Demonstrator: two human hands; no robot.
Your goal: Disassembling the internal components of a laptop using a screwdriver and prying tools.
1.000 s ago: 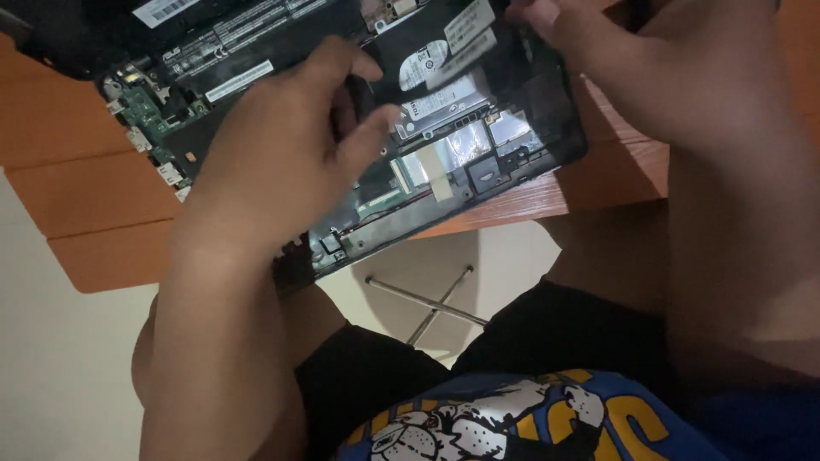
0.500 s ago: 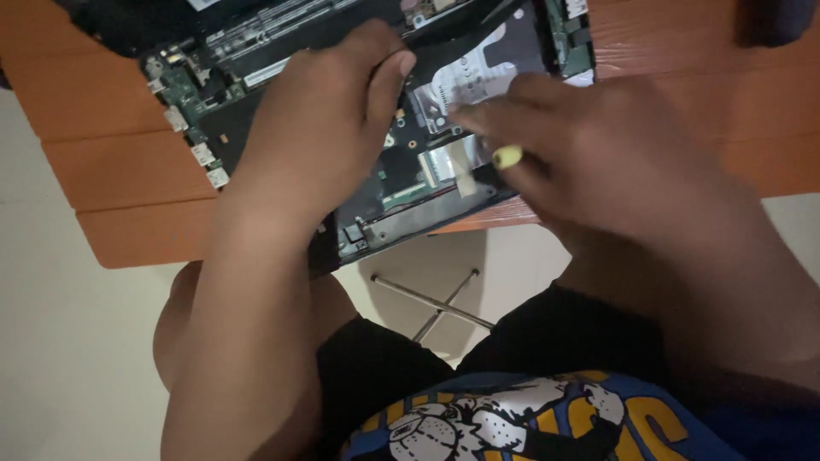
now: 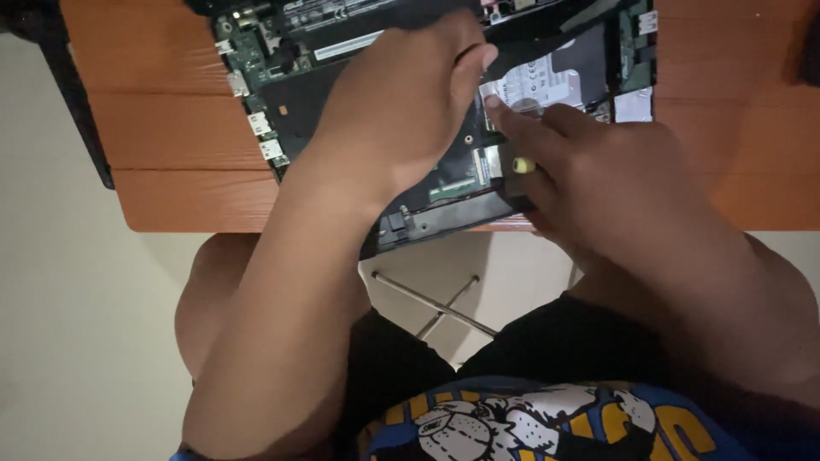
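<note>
We steady the opened laptop (image 3: 342,77) under our curled left hand (image 3: 401,102), while our right hand (image 3: 598,179) pinches a yellow-tipped tool (image 3: 523,165) beside the stiff, fragile-looking hard drive (image 3: 555,81), best held by its edges.

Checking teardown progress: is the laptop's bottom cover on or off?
Off. The laptop lies on the wooden table with circuit board and silver drive exposed; the left hand and right hand rest on its internals.

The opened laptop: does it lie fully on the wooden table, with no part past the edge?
No, the near corner of the opened laptop sticks out past the front edge of the wooden table, above the pale floor.
</note>
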